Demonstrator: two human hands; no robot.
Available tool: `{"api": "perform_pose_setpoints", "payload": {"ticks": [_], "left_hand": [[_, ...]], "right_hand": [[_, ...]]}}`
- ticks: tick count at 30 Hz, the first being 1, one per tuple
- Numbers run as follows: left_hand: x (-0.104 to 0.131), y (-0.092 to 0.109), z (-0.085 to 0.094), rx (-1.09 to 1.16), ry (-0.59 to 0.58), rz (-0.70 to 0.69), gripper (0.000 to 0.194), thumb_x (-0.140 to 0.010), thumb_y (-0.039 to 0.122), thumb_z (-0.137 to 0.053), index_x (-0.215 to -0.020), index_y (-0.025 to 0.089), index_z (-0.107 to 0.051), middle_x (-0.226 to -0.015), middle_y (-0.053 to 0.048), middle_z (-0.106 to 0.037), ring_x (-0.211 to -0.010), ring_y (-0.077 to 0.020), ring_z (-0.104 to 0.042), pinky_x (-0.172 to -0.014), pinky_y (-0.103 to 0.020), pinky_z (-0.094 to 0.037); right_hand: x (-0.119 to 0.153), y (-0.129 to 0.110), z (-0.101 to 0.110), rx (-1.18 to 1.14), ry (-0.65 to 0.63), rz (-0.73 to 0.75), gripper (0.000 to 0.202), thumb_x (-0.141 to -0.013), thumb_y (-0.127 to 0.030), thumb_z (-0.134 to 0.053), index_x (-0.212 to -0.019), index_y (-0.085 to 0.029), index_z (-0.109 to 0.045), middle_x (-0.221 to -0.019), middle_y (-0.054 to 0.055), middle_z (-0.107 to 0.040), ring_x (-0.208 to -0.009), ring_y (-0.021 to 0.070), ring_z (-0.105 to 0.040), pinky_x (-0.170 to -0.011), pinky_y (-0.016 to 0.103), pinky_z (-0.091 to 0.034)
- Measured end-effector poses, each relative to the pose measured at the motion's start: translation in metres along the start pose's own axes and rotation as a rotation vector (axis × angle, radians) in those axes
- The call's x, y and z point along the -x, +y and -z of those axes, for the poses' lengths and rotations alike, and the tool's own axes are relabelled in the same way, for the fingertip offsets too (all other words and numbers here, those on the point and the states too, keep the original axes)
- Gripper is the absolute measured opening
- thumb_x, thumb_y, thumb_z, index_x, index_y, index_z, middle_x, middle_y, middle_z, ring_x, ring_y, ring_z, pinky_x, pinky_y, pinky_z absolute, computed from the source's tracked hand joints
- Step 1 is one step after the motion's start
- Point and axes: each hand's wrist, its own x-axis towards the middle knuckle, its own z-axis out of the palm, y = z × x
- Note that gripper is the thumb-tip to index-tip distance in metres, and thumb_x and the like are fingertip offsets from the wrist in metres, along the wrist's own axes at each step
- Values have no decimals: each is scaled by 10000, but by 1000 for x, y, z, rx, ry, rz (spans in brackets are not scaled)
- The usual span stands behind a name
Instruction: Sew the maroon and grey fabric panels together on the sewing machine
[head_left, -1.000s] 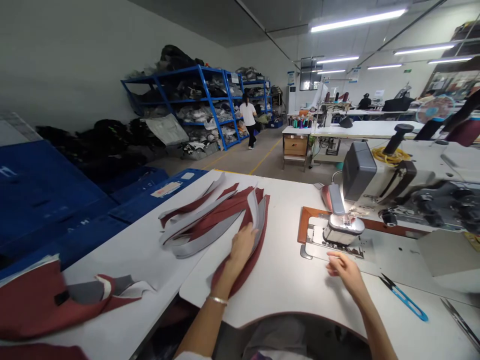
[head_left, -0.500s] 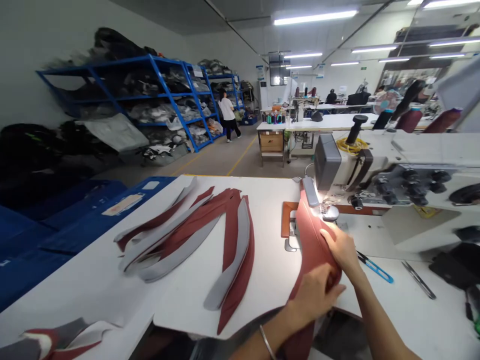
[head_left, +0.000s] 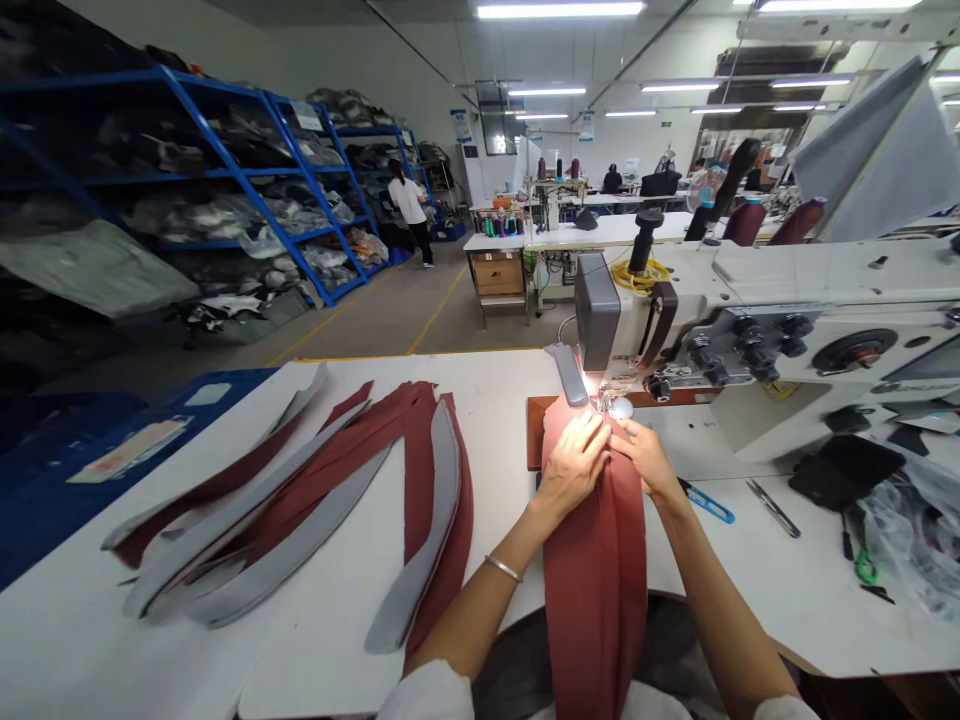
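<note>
A long dark-red fabric piece (head_left: 581, 590) runs from the needle area of a white sewing machine (head_left: 757, 300) down over the table's front edge into my lap. A raised seam or fold runs along it. My left hand (head_left: 574, 462) lies flat on the fabric just before the presser foot, fingers stretched forward. At the right, my right hand (head_left: 643, 455) pinches the fabric by the fold, its fingertips close to the left hand's. The lamp lights the needle area, and the needle itself is hard to make out.
Several red and grey fabric strips (head_left: 337, 450) lie on the table at left. Blue thread snips (head_left: 709, 503) and metal tweezers (head_left: 774, 508) lie right of my right arm. Blue shelves (head_left: 247, 170) stand behind, with a person (head_left: 409, 205) walking beside them.
My left hand has moved forward from the lower part of the fabric to the presser foot. The fabric now lies straighter toward me. My view has turned right.
</note>
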Motion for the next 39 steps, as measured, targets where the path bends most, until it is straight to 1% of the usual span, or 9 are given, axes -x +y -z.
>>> {"api": "perform_pose_setpoints", "payload": {"ticks": [4, 7, 16, 20, 24, 27, 33, 36, 39], "left_hand": [[-9, 2, 0, 11, 21, 48, 390, -980, 285, -429, -1356, 200, -488, -1397, -84, -521, -1380, -235, -380, -1133, -435, -388], [-15, 2, -1, 9, 24, 80, 375, -981, 288, -430, -1344, 234, -502, -1368, -76, -545, -1354, -238, -418, -1114, -439, -413], [-18, 3, -2, 19, 38, 97, 347, -985, 281, -417, -1301, 218, -545, -1350, -87, -553, -1346, -242, -426, -1115, -425, -409], [-18, 2, -3, 27, 51, 107, 343, -983, 280, -419, -1292, 220, -553, -1375, -101, -522, -1333, -242, -439, -1092, -414, -433], [-19, -3, 0, 19, 16, 86, 334, -983, 274, -414, -1274, 208, -565, -1382, -115, -503, -1327, -242, -443, -1086, -404, -433], [-19, -6, 5, 35, -18, 57, 319, -983, 279, -415, -1253, 227, -578, -1362, -107, -515, -1313, -234, -454, -1078, -405, -440], [-18, -7, 13, 87, -36, -16, 275, -969, 280, -449, -1168, 233, -633, -1283, -89, -570, -1342, -252, -418, -1082, -449, -433], [-19, -6, 13, 74, -37, -18, 272, -972, 281, -446, -1158, 233, -639, -1264, -84, -578, -1324, -243, -433, -1086, -437, -426], [-22, -5, 13, 62, -48, -11, 268, -975, 287, -442, -1153, 251, -639, -1252, -72, -578, -1293, -231, -459, -1069, -416, -438]], "right_hand": [[-3, -3, 4, -155, -30, -70, 431, -643, -346, -804, -1031, -189, -704, -970, 59, -727, -860, 225, -668, -819, 352, -521], [-4, -6, 6, -195, -72, -87, 417, -655, -359, -800, -1021, -175, -719, -988, 73, -727, -916, 243, -666, -871, 378, -512], [-9, -4, 9, -176, -94, -119, 419, -647, -390, -811, -984, -152, -737, -915, 77, -738, -823, 236, -683, -830, 372, -529], [-4, -8, 11, -114, -103, -93, 466, -687, -425, -781, -1066, -163, -709, -1012, 80, -727, -919, 242, -675, -870, 365, -522], [9, -11, 13, -65, -198, -76, 592, -666, -326, -809, -1216, -218, -617, -1140, 57, -689, -1040, 235, -641, -905, 354, -516], [14, -9, 12, -79, -218, -76, 664, -619, -260, -828, -1237, -227, -589, -1182, 50, -668, -1089, 243, -618, -924, 361, -510], [13, -2, 10, -137, -168, -100, 601, -588, -226, -816, -1160, -185, -633, -1126, 64, -689, -1045, 260, -631, -925, 382, -498], [11, -1, 10, -174, -155, -93, 526, -606, -228, -791, -1111, -177, -655, -1130, 64, -689, -1021, 248, -637, -910, 353, -495], [10, -3, 11, -221, -144, -117, 447, -635, -248, -768, -1065, -171, -672, -1064, 66, -710, -946, 239, -657, -865, 343, -507]]}}
